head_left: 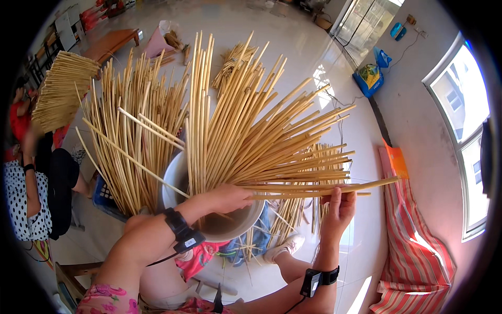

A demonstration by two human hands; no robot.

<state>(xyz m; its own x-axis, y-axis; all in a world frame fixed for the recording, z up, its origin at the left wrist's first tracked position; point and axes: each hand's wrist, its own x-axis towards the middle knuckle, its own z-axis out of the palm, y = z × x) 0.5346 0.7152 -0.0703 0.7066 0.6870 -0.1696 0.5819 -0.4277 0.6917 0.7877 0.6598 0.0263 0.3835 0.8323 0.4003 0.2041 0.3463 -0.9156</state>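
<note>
A thick fan of straw-coloured stalks [246, 125] stands in a round pale basin [175, 172] in front of me, spreading toward the far right. One stalk [374, 184] lies across the right side of the fan, roughly level. My right hand [339, 206] pinches it between thumb and fingers, with its tip sticking out beyond. At the basin's near side, my left hand [226, 199] is closed around the near end of the same stalk; its fingertips are partly hidden. Both wrists wear black bands with small devices.
To the left, more upright stalks [138, 131] fill a dark blue crate [107, 196]. Loose stalks lie on the floor right of the basin. Another person [34, 193] sits at the far left beside a bundle [65, 89]. Striped red cloth [413, 251] lies along the right wall.
</note>
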